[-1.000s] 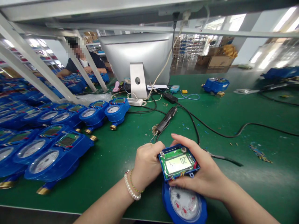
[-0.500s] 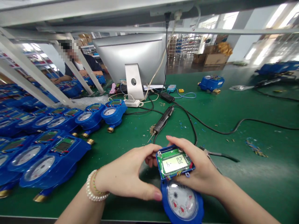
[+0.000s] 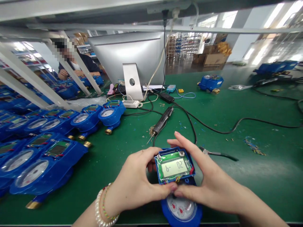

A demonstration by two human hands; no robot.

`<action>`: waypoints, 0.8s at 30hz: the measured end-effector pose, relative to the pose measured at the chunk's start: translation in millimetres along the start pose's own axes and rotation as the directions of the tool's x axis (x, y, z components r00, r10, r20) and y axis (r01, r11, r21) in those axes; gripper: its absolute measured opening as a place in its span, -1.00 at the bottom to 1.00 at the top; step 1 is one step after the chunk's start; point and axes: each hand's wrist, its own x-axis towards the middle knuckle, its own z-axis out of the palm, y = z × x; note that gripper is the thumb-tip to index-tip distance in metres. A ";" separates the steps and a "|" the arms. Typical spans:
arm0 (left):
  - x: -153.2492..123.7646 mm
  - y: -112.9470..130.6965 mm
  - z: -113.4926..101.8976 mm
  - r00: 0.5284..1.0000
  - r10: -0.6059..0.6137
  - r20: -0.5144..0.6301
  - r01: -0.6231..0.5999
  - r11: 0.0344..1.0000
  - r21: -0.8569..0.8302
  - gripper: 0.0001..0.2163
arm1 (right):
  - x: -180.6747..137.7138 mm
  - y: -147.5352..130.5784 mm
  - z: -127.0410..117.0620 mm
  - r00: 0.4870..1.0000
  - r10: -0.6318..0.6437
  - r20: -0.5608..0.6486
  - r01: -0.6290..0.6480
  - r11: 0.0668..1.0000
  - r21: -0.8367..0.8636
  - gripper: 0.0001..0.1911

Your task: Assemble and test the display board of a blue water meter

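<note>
Close to the table's front edge is a blue water meter point(image 3: 181, 215) with a round dial and an uncovered green circuit board carrying a lit display point(image 3: 174, 167). My left hand point(image 3: 139, 179) wraps the left side of its electronics box, thumb laid along the lower edge. My right hand point(image 3: 208, 176) grips the box from the right, its thumb tip meeting the left thumb by the coloured wires. Fingertips behind the box are partly hidden. Beyond the hands lies a black electric screwdriver point(image 3: 163, 120) beside a small pile of screws point(image 3: 151, 130). Cutting pliers point(image 3: 219, 154) rest right of my right hand.
Rows of blue water meters point(image 3: 47, 167) fill the left side. A monitor point(image 3: 129, 53) stands at the back, with cables point(image 3: 213, 127) crossing the table. Another meter point(image 3: 210, 83) sits far right. A co-worker point(image 3: 77, 63) is beyond the metal posts. Wire scraps point(image 3: 254, 146) lie right.
My left hand has closed in on the box, its thumb moving right to the lower edge. My right thumb has come lower. The display's left character reads differently, and the view has shifted slightly.
</note>
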 end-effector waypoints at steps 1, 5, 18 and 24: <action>-0.9 -0.1 1.1 1.000 0.000 -0.009 0.000 1.000 0.008 -0.49 | -5.3 -2.3 -1.4 0.998 0.063 -0.002 -0.063 0.997 0.039 -0.23; -4.8 1.1 7.5 0.998 0.039 -0.055 -0.035 0.998 0.058 -0.44 | -18.7 -12.4 3.9 0.971 0.228 -0.071 -0.210 0.957 0.202 -0.34; -7.8 2.2 19.2 0.959 0.213 -0.185 -0.157 0.947 0.279 -0.40 | -16.5 -19.2 27.0 0.942 0.257 -0.217 -0.241 0.966 0.099 -0.37; -6.7 4.4 19.6 0.958 0.214 -0.193 -0.149 0.941 0.303 -0.41 | -16.5 -20.8 26.1 0.952 0.214 -0.217 -0.219 0.976 0.002 -0.43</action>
